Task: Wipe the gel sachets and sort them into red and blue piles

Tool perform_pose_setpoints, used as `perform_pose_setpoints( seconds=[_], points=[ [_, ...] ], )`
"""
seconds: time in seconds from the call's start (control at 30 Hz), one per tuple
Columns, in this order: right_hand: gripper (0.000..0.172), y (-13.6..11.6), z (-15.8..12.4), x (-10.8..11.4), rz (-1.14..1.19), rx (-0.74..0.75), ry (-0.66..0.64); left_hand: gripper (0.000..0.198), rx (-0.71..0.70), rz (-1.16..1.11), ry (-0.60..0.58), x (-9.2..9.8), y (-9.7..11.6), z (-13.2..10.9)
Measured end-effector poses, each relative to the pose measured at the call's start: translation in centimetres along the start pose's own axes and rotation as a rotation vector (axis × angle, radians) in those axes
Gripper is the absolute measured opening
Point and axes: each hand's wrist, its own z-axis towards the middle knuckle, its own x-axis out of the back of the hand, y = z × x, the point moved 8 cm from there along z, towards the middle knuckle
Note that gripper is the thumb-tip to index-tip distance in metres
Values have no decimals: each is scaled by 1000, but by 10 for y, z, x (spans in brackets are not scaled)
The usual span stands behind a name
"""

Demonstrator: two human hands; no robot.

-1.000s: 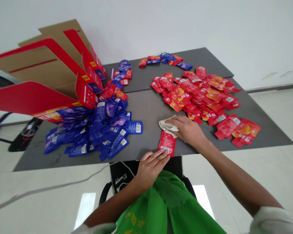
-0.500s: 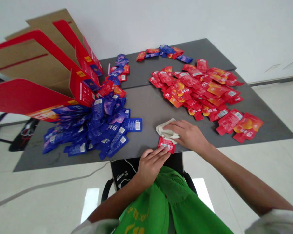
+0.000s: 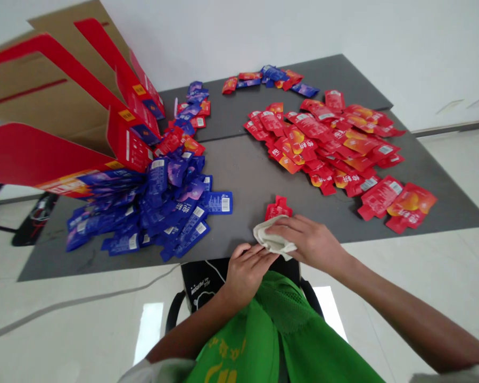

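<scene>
A red sachet [image 3: 278, 207] lies on the grey table at its near edge, its spouted end pointing away from me. A folded cream cloth [image 3: 275, 236] covers its lower part. Bent over that cloth, the fingers of my right hand [image 3: 309, 242] grip it and press it down. My left hand [image 3: 245, 274] rests at the table edge with its fingers stretched out, their tips against the cloth's near side; whether they touch the sachet is hidden.
Blue sachets [image 3: 171, 207] are heaped on the left, beside red cardboard boxes [image 3: 75, 154]. A large pile of red sachets [image 3: 331, 141] spreads over the right. Mixed sachets [image 3: 275, 77] line the back of the grey table [image 3: 239, 165].
My right hand has drawn the cloth toward me, down the sachet to my left fingers. The sachet's spouted end is now uncovered. My left hand has hardly moved.
</scene>
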Motion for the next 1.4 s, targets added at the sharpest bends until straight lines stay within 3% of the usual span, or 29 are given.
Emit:
perform_pose_setpoints(
  seconds=[0.13,0.23,0.3,0.4,0.5,0.6,0.77,0.9,0.97,1.07,1.17,1.4],
  points=[
    [36,54,23,2,-106,-98,36,33,-15,-2,-28,-2,0,-1],
    [33,83,39,19,-209,-193,77,34,-8,-4,-35,-2,-1,0],
    [35,81,39,38,-215,-231,178,34,-11,-14,-16,-1,-1,-1],
    [41,50,23,57,-131,-198,279,34,-11,-25,-11,-1,-1,-1],
    [44,6,8,39,-47,-41,139,33,9,-14,-30,-3,-3,-2],
    [41,-10,0,11,-1,26,23,28,15,-23,-12,-1,-2,0],
    [38,34,23,-7,-58,-70,22,30,-17,-32,2,3,2,4],
    [35,76,48,7,-171,-189,67,31,-15,-14,-13,5,4,6],
    [34,84,49,24,-190,-253,171,27,-17,-18,-11,10,6,10],
    [36,82,30,51,-102,-352,407,19,34,-53,9,22,4,27],
    [35,74,-3,63,5,-447,580,22,118,-19,47,30,-8,52],
    [38,76,-71,36,180,-772,771,56,307,258,-47,-1,-39,104]
  ],
)
